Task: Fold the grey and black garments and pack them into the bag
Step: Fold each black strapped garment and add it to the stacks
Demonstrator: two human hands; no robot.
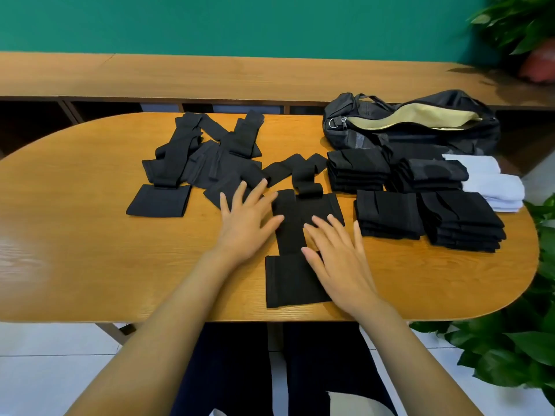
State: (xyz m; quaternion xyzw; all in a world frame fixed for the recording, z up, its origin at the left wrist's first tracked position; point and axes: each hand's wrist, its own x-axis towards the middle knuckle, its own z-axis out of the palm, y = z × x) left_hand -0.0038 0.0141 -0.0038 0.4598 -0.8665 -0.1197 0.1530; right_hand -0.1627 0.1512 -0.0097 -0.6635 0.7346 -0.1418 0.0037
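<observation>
A black garment (pixel 289 235) lies spread lengthwise on the wooden table (pixel 90 235) in front of me. My left hand (pixel 247 219) rests flat with straight fingers at its left edge. My right hand (pixel 336 253) lies flat on its right side, fingers spread. A heap of unfolded black garments (pixel 204 157) sits at the back left. Several stacks of folded black garments (pixel 420 199) stand to the right. The black bag (pixel 414 121) with a tan lining lies unzipped at the back right.
Folded white cloths (pixel 492 184) lie beside the black stacks near the table's right end. Leafy plants (pixel 510 349) stand at the right edge and in the top right corner. A wooden shelf (pixel 210 76) runs along the green wall.
</observation>
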